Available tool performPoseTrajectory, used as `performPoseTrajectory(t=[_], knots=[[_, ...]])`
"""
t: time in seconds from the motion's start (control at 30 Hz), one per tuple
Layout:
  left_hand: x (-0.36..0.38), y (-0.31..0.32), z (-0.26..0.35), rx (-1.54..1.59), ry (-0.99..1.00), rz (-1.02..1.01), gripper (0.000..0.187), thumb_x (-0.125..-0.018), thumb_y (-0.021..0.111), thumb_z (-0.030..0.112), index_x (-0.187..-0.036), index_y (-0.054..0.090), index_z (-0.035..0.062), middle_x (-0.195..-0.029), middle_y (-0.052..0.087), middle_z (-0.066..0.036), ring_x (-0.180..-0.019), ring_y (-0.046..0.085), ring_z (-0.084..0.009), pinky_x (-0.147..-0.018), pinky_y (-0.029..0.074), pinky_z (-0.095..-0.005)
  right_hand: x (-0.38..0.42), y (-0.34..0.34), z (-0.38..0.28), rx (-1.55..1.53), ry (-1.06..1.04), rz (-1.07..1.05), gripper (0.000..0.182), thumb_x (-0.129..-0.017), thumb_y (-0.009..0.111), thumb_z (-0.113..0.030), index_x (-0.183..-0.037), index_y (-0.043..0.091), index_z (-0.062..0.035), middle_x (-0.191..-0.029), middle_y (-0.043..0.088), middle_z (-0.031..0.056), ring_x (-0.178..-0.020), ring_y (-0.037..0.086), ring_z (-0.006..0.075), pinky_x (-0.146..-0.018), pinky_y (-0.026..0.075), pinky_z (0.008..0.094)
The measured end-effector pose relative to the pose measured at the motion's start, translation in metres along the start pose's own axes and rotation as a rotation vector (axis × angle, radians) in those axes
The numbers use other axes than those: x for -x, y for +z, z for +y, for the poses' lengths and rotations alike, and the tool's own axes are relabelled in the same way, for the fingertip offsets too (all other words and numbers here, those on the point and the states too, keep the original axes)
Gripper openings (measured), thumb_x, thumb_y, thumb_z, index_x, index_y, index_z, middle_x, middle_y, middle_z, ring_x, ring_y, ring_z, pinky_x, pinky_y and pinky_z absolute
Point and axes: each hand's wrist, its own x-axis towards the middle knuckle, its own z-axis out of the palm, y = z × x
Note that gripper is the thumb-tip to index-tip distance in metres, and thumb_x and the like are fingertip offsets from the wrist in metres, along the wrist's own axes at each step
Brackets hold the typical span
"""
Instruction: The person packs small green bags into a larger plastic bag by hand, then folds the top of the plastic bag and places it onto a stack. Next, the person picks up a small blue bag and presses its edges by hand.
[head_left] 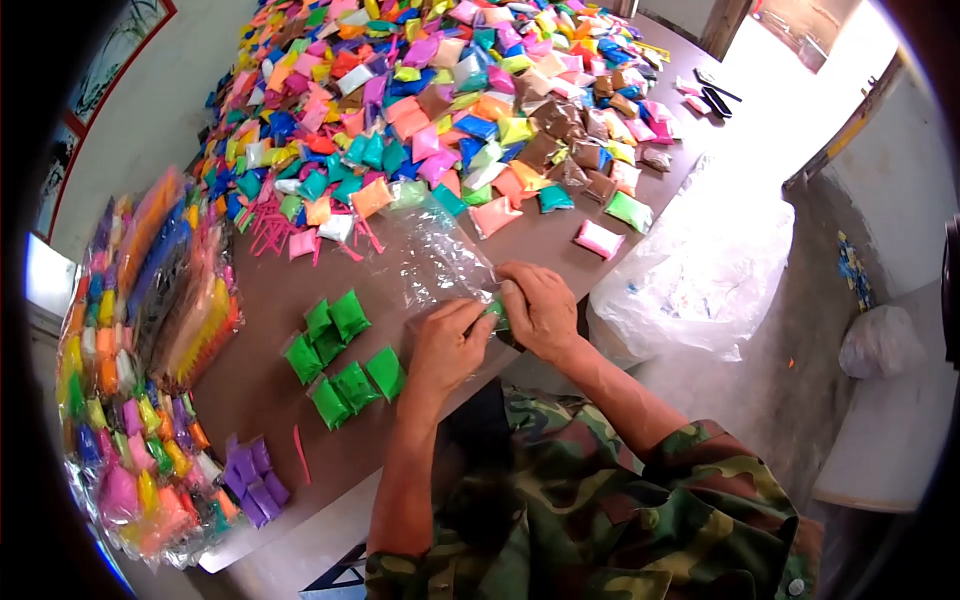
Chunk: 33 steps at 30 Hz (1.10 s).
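Observation:
Both hands meet at the near edge of the table over a transparent plastic bag (435,245) that lies stretched away from me. My left hand (447,343) is closed, its fingertips pinching the bag's near end. From the other side, my right hand (543,308) is closed on the same end, thumb pointing toward the left fingers. A bit of a green packet (498,314) shows between the hands, partly hidden by fingers and film. A pale green packet (407,195) lies by the bag's far end. Left of my left hand, several green packets (350,387) rest in two clusters.
A large heap of colourful packets (430,110) covers the far table (270,345). Filled bags (150,370) stack along the left side, near purple packets (255,480) and a pink strip (301,455). A white plastic sack (700,270) stands off the right edge.

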Motion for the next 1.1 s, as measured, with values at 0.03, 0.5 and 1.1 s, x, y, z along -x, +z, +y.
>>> performPoseTrajectory(t=[0.03, 0.5, 1.1], knots=[[-0.002, 0.002, -0.002, -0.001, -0.015, 0.009, 0.024, -0.099, 0.074, 0.015, -0.117, 0.077, -0.0015, -0.109, 0.075, -0.022, -0.101, 0.074, -0.0423, -0.087, 0.058, -0.0451, -0.001, -0.001, 0.002, -0.009, -0.002, -0.015, 0.017, -0.102, 0.067, -0.014, -0.116, 0.074, -0.0068, -0.109, 0.077, 0.0112, -0.103, 0.073, 0.0349, -0.095, 0.055, 0.0456], [0.098, -0.065, -0.026, -0.520, -0.272, 0.352, 0.040, -0.092, 0.085, 0.013, -0.128, 0.074, -0.0008, -0.126, 0.074, -0.018, -0.100, 0.075, -0.0368, -0.087, 0.060, -0.0433, 0.003, 0.002, 0.009, 0.034, 0.053, -0.086, 0.021, -0.100, 0.068, -0.012, -0.119, 0.075, -0.0058, -0.115, 0.078, 0.0119, -0.111, 0.074, 0.0327, -0.098, 0.055, 0.0410], [0.024, -0.012, -0.027, 0.262, -0.230, 0.406, 0.019, -0.101, 0.078, 0.008, -0.117, 0.073, 0.0003, -0.093, 0.075, -0.003, -0.076, 0.067, -0.0066, -0.059, 0.052, -0.0234, 0.000, 0.002, 0.003, 0.007, 0.041, -0.043, 0.019, -0.100, 0.068, -0.012, -0.116, 0.076, -0.0058, -0.116, 0.078, 0.0115, -0.108, 0.074, 0.0330, -0.098, 0.055, 0.0412]])
